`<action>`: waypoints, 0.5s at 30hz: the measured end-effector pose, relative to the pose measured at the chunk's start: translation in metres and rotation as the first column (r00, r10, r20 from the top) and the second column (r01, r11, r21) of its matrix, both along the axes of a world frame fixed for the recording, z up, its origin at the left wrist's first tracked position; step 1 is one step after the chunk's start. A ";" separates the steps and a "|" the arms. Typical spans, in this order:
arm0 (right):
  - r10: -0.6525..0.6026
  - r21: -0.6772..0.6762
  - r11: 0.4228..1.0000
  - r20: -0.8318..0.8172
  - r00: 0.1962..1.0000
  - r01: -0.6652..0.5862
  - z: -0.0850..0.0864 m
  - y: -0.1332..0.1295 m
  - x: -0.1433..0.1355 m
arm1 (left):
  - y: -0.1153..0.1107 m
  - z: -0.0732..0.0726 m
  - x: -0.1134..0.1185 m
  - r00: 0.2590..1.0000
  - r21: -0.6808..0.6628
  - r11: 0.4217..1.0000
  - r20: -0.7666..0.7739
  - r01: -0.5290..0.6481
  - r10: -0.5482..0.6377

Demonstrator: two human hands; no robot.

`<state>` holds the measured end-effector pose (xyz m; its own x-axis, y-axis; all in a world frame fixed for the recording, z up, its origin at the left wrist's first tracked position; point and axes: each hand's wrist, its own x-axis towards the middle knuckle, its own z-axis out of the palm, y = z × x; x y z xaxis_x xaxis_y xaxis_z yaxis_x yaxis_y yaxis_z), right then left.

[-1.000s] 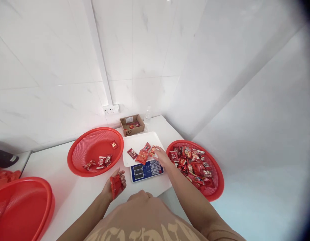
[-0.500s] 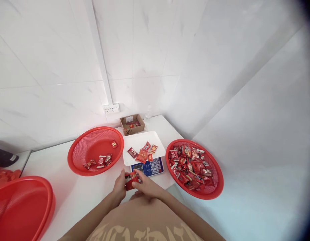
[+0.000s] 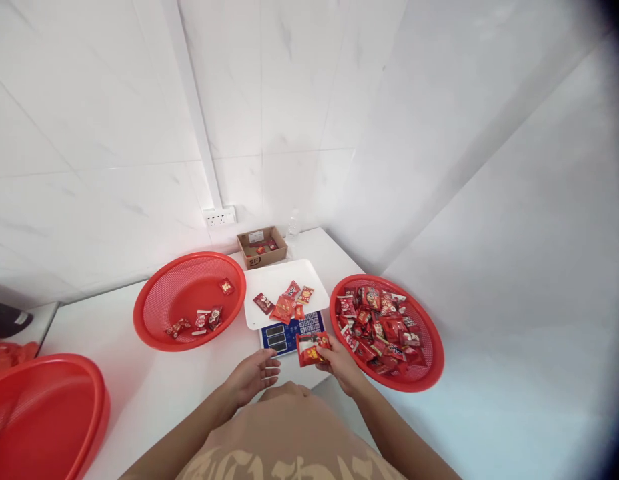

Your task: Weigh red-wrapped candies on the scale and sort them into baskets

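The packet apparently hides some scale keys.

Near the middle of the frame we see a scale, with packets on its tray. Behind the tray we find a box with packets inside, and a bottle at the box's right. Left of the tray is a first basket, right of it a second basket; both contain packets. A third basket occupies the lower left.
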<state>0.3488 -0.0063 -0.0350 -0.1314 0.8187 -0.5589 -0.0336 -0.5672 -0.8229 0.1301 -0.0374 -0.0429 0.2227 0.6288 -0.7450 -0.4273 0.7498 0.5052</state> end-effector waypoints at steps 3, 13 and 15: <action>0.089 -0.020 0.996 -0.028 0.996 -0.090 0.003 -0.006 -0.003 | 0.001 0.001 0.003 0.998 0.046 0.997 0.006 0.062 -0.063; 0.377 0.078 0.925 -0.067 0.924 -0.372 0.007 -0.017 -0.031 | -0.004 -0.005 0.004 0.972 0.187 0.957 -0.117 0.221 -0.202; 0.375 0.125 0.918 0.037 0.926 -0.377 0.005 -0.010 -0.025 | -0.002 -0.004 -0.001 0.943 0.238 0.928 -0.241 0.286 -0.229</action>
